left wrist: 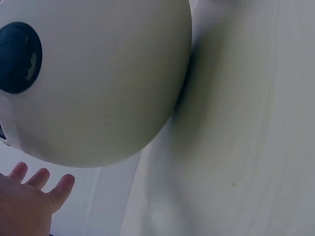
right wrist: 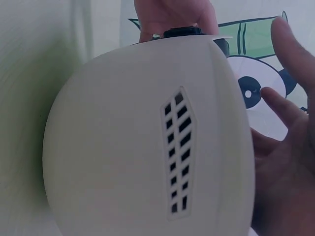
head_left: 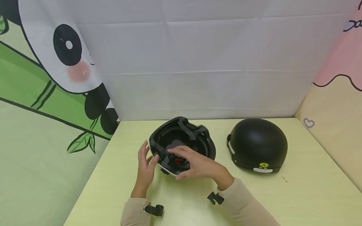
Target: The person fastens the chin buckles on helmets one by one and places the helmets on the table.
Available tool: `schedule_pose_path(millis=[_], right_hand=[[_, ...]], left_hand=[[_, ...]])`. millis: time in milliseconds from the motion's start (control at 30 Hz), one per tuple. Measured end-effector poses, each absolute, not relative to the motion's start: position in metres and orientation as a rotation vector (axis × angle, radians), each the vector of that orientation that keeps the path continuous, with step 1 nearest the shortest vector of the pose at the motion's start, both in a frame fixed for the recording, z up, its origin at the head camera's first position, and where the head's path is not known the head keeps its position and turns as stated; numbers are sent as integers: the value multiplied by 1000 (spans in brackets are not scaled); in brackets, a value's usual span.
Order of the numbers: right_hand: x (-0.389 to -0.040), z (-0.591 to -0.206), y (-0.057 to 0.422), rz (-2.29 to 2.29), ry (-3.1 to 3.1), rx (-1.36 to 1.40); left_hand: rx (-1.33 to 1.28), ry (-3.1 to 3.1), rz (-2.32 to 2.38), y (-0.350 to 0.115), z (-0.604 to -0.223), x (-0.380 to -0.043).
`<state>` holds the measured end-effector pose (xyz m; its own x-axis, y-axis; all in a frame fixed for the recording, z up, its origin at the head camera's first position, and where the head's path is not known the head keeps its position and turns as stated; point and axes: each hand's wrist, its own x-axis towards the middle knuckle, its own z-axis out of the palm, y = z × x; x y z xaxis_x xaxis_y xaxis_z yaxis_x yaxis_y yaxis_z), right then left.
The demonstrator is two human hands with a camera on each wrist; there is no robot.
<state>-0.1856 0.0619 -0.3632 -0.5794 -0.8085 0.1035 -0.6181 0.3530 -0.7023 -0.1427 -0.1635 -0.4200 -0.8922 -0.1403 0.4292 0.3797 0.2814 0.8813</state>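
Note:
An upturned helmet (head_left: 164, 133) lies on the table, its black lining and straps facing up. Its shell (right wrist: 113, 137) is white, with a slatted vent (right wrist: 178, 152) in the right wrist view. My left hand (head_left: 145, 174) is at the helmet's left side, fingers extended and thumb near the rim; contact is unclear. Over the near right rim reaches my right hand (head_left: 199, 164), its thumb and fingers spread apart and gripping nothing visible. Near that hand, a small red part (head_left: 178, 161) shows inside the helmet among the black straps (head_left: 161, 152).
To the right, a matte black helmet (head_left: 257, 144) stands dome up, with a yellow "A" sticker (head_left: 264, 164). The pale table (head_left: 311, 188) meets a white backdrop (head_left: 198, 94) at the back. Printed cloth hangs on both sides.

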Motion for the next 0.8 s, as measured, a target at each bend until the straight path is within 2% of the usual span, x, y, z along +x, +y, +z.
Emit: schedule_pose_path(millis=[333, 567, 800], right_hand=[[-186, -367, 55, -871, 2336, -1384], [-190, -372, 48, -805, 2330, -1420], [-192, -377, 43, -798, 2310, -1459]], left_hand=[[-183, -2203, -1705, -171, -427, -148], [-222, -2193, -1751, -180, -460, -167], [-291, -2142, -1830, -179, -468, -171]])
